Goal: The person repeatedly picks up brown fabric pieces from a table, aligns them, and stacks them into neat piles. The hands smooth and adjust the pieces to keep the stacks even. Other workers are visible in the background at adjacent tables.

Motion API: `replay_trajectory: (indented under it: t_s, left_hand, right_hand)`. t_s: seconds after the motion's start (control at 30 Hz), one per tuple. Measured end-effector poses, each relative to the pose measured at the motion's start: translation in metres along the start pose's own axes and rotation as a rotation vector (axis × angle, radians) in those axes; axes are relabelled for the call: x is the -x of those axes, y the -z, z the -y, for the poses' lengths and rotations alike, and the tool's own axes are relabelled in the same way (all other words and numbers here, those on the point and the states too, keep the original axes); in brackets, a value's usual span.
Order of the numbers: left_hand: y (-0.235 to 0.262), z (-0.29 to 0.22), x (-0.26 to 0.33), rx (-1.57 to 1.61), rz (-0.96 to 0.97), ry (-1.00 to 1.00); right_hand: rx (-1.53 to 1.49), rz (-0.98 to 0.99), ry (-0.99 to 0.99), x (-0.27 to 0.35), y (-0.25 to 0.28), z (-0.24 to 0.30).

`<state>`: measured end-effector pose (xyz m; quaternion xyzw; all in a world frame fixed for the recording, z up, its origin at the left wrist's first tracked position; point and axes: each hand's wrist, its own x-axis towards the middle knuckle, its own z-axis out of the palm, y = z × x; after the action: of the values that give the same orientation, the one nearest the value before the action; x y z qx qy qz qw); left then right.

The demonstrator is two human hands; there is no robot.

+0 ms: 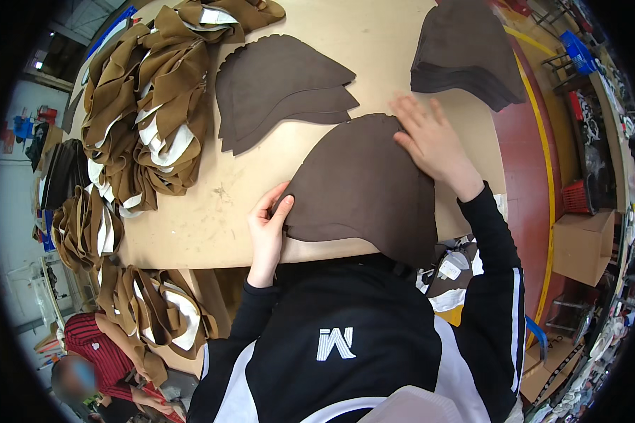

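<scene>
A stack of dark brown leather pieces (367,183) lies on the table in front of me, its lower corner overhanging the near edge. My left hand (267,220) grips the stack's left edge, thumb on top and fingers underneath. At the upper right edge is my right hand (430,137), its fingers spread and slightly blurred; whether it touches the leather I cannot tell. Beyond the stack, several similar brown pieces (279,84) lie fanned out. A thicker pile of dark brown pieces (466,53) sits at the far right of the table.
Tan pieces with white linings (155,106) are heaped along the table's left side, and more bundles (155,307) lie nearer. A person in a striped red shirt (102,352) works at the lower left. Cardboard boxes (583,243) and shelves stand across the red floor (525,162).
</scene>
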<state>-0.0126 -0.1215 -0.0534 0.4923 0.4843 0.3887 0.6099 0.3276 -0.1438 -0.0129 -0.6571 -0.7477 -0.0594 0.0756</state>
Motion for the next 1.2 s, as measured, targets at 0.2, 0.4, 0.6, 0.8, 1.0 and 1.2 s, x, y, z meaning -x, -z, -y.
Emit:
replay_trajectory:
  t_s: [0.2,0.4,0.6,0.8,1.0,1.2]
  left_hand:
    - [0.007,0.003,-0.008,0.05,0.077,0.082]
    - [0.011,-0.007,-0.005,-0.468,0.089,-0.288]
    - [-0.004,-0.024,-0.017,-0.242,-0.037,-0.187]
    - [0.014,-0.062,-0.076,-0.123,-0.321,-0.306]
    - [0.036,-0.054,-0.097,-0.489,-0.239,-0.494]
    - [-0.012,-0.021,-0.009,-0.593,0.288,-0.224]
  right_hand:
    - [-0.317,-0.011,0.417,0.006,0.016,0.091]
    - [-0.329,0.043,0.458,0.004,-0.01,0.083]
    - [-0.085,0.097,0.008,-0.009,-0.004,0.0]
    - [-0.018,-0.051,0.092,0.035,0.032,0.01]
    - [-0.327,0.098,0.448,0.074,0.014,0.098]
    - [-0.206,0.134,0.269,0.04,0.009,0.042]
